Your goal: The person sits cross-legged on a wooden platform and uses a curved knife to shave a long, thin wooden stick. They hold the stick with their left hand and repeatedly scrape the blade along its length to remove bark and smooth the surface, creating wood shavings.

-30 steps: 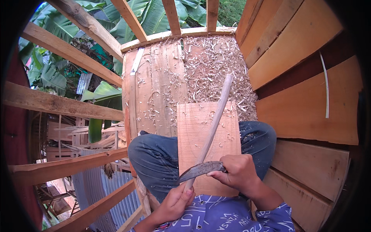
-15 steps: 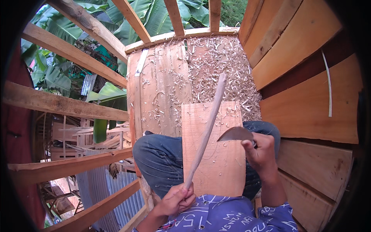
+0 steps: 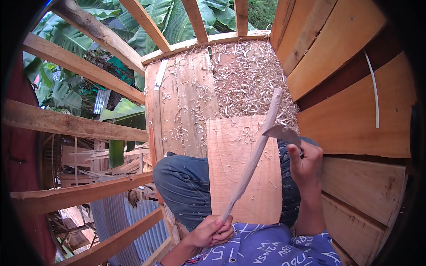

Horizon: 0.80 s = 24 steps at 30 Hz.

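My left hand (image 3: pixel 213 231) is closed around the lower end of a long, slightly crooked wooden stick (image 3: pixel 252 166), near my shirt. The stick slants up and to the right over a flat wooden board (image 3: pixel 226 146) lying across my lap. My right hand (image 3: pixel 307 163) grips a knife (image 3: pixel 284 134) with a short, broad, curved blade; its handle is mostly hidden in the fist. The blade's tip meets or overlaps the upper part of the stick; whether it cuts in cannot be told. A few thin shavings lie on the board.
Curled wood shavings (image 3: pixel 248 66) thickly cover the plank floor (image 3: pixel 188 102) ahead. Wooden rails (image 3: pixel 84 124) fence the left side, with banana leaves (image 3: pixel 177 26) beyond. A plank wall (image 3: pixel 355 128) stands close on the right, with a pale thin strip (image 3: pixel 374 88) against it.
The stick's upper end has swung to the right. My right hand has moved slightly right and up with the knife, and the blade now meets or overlaps the stick, where a gap showed before.
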Available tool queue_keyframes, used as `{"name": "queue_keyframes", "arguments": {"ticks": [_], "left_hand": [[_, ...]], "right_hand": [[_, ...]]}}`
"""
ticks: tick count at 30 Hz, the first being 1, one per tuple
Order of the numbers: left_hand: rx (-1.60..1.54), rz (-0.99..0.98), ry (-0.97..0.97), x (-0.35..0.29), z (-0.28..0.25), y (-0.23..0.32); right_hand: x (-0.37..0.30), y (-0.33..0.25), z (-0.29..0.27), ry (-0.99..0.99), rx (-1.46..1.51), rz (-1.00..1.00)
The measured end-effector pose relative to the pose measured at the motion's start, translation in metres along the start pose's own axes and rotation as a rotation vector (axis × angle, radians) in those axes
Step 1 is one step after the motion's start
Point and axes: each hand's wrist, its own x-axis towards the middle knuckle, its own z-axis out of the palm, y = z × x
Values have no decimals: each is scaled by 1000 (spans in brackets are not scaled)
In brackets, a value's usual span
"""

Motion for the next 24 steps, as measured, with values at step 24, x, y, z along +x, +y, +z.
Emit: {"name": "queue_keyframes", "arguments": {"ticks": [24], "left_hand": [[168,51,129,8,-2,8]], "right_hand": [[-36,-31,-2,-330,45,-221]]}}
